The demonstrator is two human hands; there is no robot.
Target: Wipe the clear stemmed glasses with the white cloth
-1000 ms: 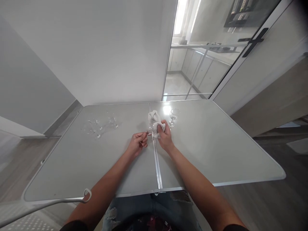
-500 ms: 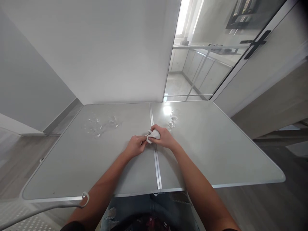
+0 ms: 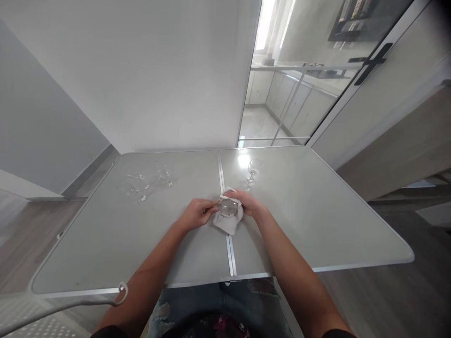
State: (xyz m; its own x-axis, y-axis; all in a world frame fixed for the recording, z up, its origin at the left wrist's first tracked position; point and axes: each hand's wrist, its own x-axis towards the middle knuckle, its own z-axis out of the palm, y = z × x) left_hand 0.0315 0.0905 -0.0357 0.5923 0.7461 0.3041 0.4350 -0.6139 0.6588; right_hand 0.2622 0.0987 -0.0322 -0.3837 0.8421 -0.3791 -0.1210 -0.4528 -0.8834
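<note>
My left hand [image 3: 197, 212] pinches the stem end of a small clear stemmed glass [image 3: 227, 205] held on its side above the grey folding table [image 3: 141, 244]. My right hand [image 3: 248, 202] cups the bowl of that glass from the right through a white cloth [image 3: 229, 221], which hangs loose under the glass. Both hands are closed on what they hold, close together over the table's middle seam.
A second stemmed glass [image 3: 253, 171] stands upright just beyond my right hand. Several more clear glasses [image 3: 146, 184] are grouped at the table's far left. A white wall lies behind the table, a glass door at the back right. A metal chair frame [image 3: 116, 293] is at the near left edge.
The cloth was bunched in my right hand against the glass; now it hangs open under the glass and the bowl shows. Both hands have come slightly nearer to me.
</note>
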